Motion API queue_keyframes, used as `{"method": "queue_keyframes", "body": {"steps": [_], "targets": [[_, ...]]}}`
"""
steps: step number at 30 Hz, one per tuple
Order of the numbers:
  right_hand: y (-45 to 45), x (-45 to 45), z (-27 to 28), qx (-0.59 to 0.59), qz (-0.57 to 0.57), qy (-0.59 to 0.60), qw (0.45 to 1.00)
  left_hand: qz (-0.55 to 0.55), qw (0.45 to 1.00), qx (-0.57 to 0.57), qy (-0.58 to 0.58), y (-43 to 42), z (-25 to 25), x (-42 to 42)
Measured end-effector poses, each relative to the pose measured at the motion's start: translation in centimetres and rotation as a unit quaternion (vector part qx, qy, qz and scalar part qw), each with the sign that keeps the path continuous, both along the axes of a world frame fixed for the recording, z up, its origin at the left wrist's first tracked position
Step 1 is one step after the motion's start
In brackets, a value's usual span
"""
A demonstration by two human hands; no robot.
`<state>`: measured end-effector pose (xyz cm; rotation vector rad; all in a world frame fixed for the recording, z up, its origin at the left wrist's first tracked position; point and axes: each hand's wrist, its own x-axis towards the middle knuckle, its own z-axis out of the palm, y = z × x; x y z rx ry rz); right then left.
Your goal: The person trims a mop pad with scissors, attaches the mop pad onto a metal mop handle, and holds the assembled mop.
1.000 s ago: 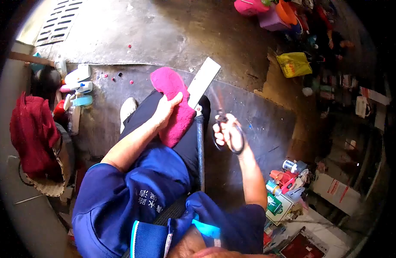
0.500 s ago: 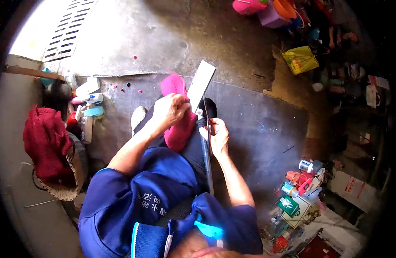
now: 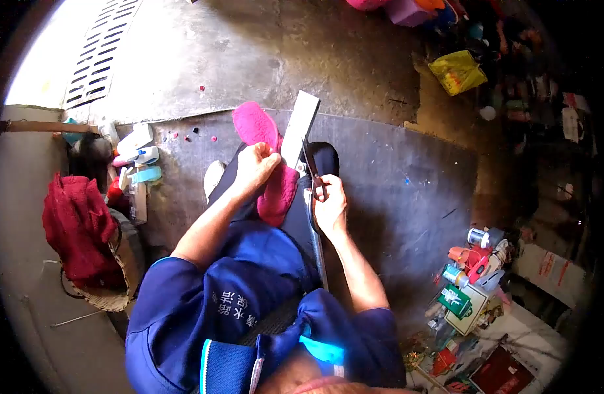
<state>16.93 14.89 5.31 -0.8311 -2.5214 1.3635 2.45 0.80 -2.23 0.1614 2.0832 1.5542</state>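
Nearest, a dark pole [image 3: 319, 259] rises between the legs, its far end by the knee and a white board [image 3: 300, 125] slanting away beyond it, probably as a firm rest. The right hand [image 3: 333, 207] is wrapped around the handles of the scissors [image 3: 311, 165], blades pointing away from the body, likely for safe control; how far apart they stand I cannot tell. The left hand [image 3: 254, 169] pinches the pink fuzzy piece [image 3: 275, 197] between closed thumb and fingers near its middle, apparently to steady it; it lies over the left thigh, beside the board. To the left, dark red cloth [image 3: 79, 226] fills a wicker basket [image 3: 111, 301]. Farther off, a yellow bag [image 3: 458, 73] lies on the right.
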Motion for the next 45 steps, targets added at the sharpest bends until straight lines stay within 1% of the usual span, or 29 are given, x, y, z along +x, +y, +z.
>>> {"method": "queue_keyframes", "body": {"steps": [1,2,3,4,7,8,9,11,15,17,18,20,21,23,24,25,27,28,30,31,34,37,42,44,45], "targets": [[-0.1,-0.2,0.3,-0.002,-0.002,-0.001,1.000,0.035,0.999,0.006,0.012,0.2,-0.2,0.5],[-0.1,-0.5,0.6,-0.022,-0.007,-0.025,0.999,0.034,0.999,0.005,0.012,0.2,-0.4,0.7],[-0.1,-0.6,0.8,-0.042,-0.011,-0.050,0.998,0.046,0.999,0.012,-0.019,0.3,0.2,0.6],[-0.1,-0.7,0.8,-0.036,-0.010,-0.049,0.998,0.059,0.997,0.020,-0.049,0.4,0.7,0.6],[-0.2,-0.8,0.8,-0.030,-0.007,-0.046,0.998,0.076,0.996,0.042,-0.036,0.3,0.4,0.8],[-0.2,-0.8,0.6,-0.032,-0.003,-0.040,0.999,0.079,0.994,0.048,-0.062,0.3,-0.4,0.8],[-0.3,-0.8,0.5,-0.031,-0.003,-0.041,0.999,0.079,0.994,0.049,-0.063,0.2,-0.6,0.8],[-0.3,-0.7,0.4,-0.009,-0.004,-0.042,0.999,0.078,0.989,0.081,-0.095,0.0,-1.1,0.8],[-0.1,-0.9,1.1,0.025,0.013,-0.077,0.997,0.074,0.990,0.097,-0.071,-0.3,-0.7,1.4],[0.1,-1.3,1.9,0.045,0.041,-0.118,0.991,0.071,0.990,0.095,-0.080,-0.3,-0.9,1.5],[0.2,-1.6,2.5,0.048,0.045,-0.118,0.991,0.075,0.989,0.098,-0.080,-0.2,-0.9,1.5],[0.1,-2.0,4.1,0.009,0.086,-0.178,0.980,0.077,0.988,0.116,-0.061,-0.2,-0.9,1.7],[0.1,-2.1,4.9,0.012,0.091,-0.178,0.980,0.083,0.988,0.118,-0.060,-0.2,-0.7,1.7],[-0.1,-1.9,6.2,-0.031,0.152,-0.174,0.972,0.082,0.992,0.099,-0.004,-0.3,-0.4,2.0],[-0.2,-1.6,6.1,-0.071,0.185,-0.133,0.971,0.082,0.992,0.092,-0.007,-0.4,0.0,2.0],[-0.5,-1.6,5.4,-0.065,0.179,-0.114,0.975,0.083,0.992,0.094,-0.010,-0.3,0.1,2.0],[-0.5,-2.1,5.1,-0.050,0.190,-0.148,0.969,0.101,0.986,0.133,-0.027,-0.2,0.1,2.1],[-0.7,-2.3,5.3,-0.048,0.193,-0.150,0.969,0.104,0.985,0.135,-0.028,-0.2,0.2,2.2],[-1.1,-2.8,5.9,-0.009,0.164,-0.232,0.959,0.092,0.985,0.143,-0.024,-0.4,0.0,2.1],[-1.4,-3.0,6.2,-0.009,0.165,-0.233,0.958,0.094,0.985,0.143,-0.024,-0.5,-0.2,2.1],[-2.6,-3.4,7.4,0.020,0.159,-0.300,0.940,0.098,0.979,0.173,-0.041,-0.5,-0.9,2.1],[-3.1,-3.6,7.4,0.051,0.154,-0.309,0.937,0.095,0.977,0.184,-0.045,-0.4,-1.1,2.2],[-3.1,-3.9,7.3,0.066,0.150,-0.308,0.937,0.093,0.969,0.227,-0.021,-0.4,-1.1,2.5],[-3.0,-4.3,7.7,0.011,0.133,-0.326,0.936,0.091,0.971,0.219,-0.022,-0.4,-0.7,2.6],[-2.9,-4.4,8.0,0.011,0.129,-0.327,0.936,0.095,0.973,0.209,-0.022,-0.4,-0.6,2.6]]}}
